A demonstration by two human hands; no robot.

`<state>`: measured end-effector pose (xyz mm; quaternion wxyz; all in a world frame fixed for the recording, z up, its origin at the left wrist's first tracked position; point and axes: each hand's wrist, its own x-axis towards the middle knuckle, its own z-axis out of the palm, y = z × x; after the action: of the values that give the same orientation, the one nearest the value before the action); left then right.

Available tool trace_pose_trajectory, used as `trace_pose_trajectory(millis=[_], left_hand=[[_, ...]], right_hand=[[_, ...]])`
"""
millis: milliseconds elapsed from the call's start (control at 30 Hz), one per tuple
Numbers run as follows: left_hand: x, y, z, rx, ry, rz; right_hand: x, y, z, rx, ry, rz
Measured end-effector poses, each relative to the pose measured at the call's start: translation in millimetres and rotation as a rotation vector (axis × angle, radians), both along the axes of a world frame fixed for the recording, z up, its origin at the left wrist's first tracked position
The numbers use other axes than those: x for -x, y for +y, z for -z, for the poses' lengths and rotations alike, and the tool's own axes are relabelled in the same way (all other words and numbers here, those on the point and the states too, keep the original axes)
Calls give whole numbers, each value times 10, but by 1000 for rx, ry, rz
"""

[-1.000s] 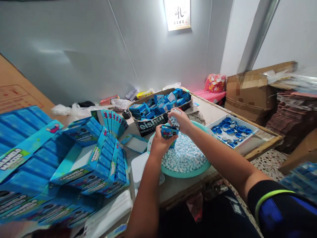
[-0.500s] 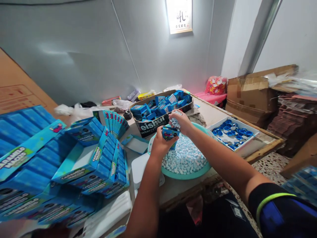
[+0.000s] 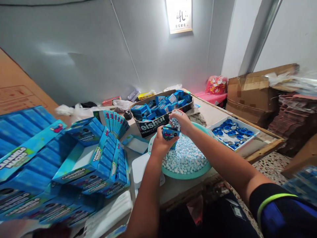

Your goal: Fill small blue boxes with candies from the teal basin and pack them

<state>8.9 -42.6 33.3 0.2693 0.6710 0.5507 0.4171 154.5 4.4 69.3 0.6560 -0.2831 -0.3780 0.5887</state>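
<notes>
My left hand [image 3: 160, 142] grips a small blue candy box [image 3: 170, 133] over the left side of a turquoise basin [image 3: 184, 175]. Pale blue and white candies [image 3: 188, 153] fill much of the basin. Just above the box, my right hand [image 3: 182, 121] is closed around a handful of the same candies [image 3: 176, 120], some showing between the fingers. Behind both hands stands a dark carton [image 3: 148, 128] heaped with small blue boxes [image 3: 160, 105].
Stacked blue display boxes [image 3: 91, 158] crowd the left, beside a white scale-like device [image 3: 140, 168]. A white tray [image 3: 244, 142] of blue caps [image 3: 231, 133] lies at right. Brown cartons [image 3: 250, 96] stand beyond the table's wooden edge [image 3: 267, 150].
Both hands keep almost the same pose over the basin, with the box and the handful of candies still held. The view has shifted very slightly.
</notes>
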Motion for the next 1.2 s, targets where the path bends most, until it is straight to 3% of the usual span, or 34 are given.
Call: trace_pose_trajectory(millis=[1200], left_hand=[[-6,-1,-10,4,-47,-5]], right_hand=[[-17,-7,11,-24,-11,-82]])
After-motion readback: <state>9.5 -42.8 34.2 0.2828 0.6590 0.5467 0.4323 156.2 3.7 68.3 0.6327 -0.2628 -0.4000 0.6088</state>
